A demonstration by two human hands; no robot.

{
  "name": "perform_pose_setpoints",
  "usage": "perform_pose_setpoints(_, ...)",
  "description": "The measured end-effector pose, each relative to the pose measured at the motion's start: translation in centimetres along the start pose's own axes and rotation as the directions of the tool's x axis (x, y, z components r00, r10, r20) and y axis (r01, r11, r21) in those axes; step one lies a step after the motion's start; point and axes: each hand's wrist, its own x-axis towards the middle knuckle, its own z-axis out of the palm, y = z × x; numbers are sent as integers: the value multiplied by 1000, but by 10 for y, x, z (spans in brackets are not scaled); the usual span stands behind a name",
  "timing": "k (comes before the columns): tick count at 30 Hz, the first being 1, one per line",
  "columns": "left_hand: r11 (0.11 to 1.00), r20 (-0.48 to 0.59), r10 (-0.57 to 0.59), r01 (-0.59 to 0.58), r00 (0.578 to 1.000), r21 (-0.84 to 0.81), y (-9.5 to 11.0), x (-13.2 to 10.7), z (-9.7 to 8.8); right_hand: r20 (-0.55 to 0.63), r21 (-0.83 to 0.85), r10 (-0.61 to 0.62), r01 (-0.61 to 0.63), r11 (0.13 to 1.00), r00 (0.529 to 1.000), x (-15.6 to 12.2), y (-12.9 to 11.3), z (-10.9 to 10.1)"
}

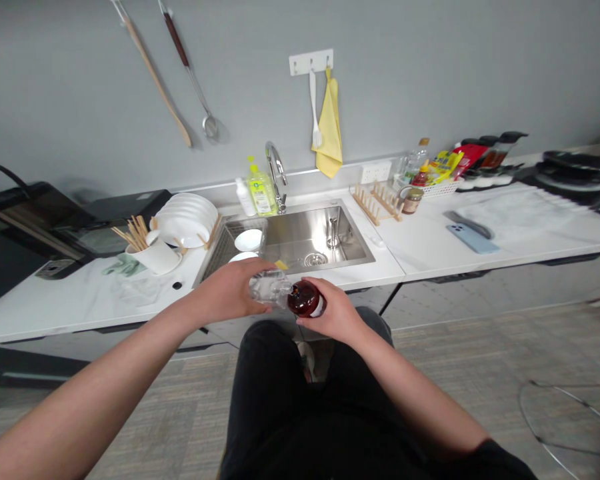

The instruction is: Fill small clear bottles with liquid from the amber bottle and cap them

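Observation:
My left hand [245,288] is closed around a clear, see-through bottle [271,288], which lies tilted on its side with its narrower end toward the right. Wrapped in my right hand [336,312] is a dark red-brown bottle [305,297] with a pale label. The two bottles meet or nearly meet end to end in front of the sink's near edge, above my knees. Whether liquid passes between them I cannot tell. Fingers hide part of both bottles.
Behind my hands is a steel sink [300,233] with white bowls [249,240] and a faucet [276,175]. Green soap bottle [261,192], stacked plates [187,217] and chopstick holder [156,257] stand left. Rightward are a wooden rack [377,203], jar [412,199] and phone [473,238].

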Motion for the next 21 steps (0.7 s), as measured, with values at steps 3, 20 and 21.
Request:
perform_pose_setpoints(3, 1000, 1, 1, -1, 1000, -3, 2, -1, -1, 1, 6, 5, -5, 1000, 1000, -1, -1, 0)
perform_pose_setpoints(20, 1000, 14, 13, -13, 1000, 22, 2, -3, -6, 14, 9, 3, -3, 1000, 1000, 0, -8, -3)
perform_pose_setpoints(21, 1000, 16, 16, -16, 1000, 25, 2, -3, -6, 14, 11, 5, -6, 1000, 1000, -1, -8, -2)
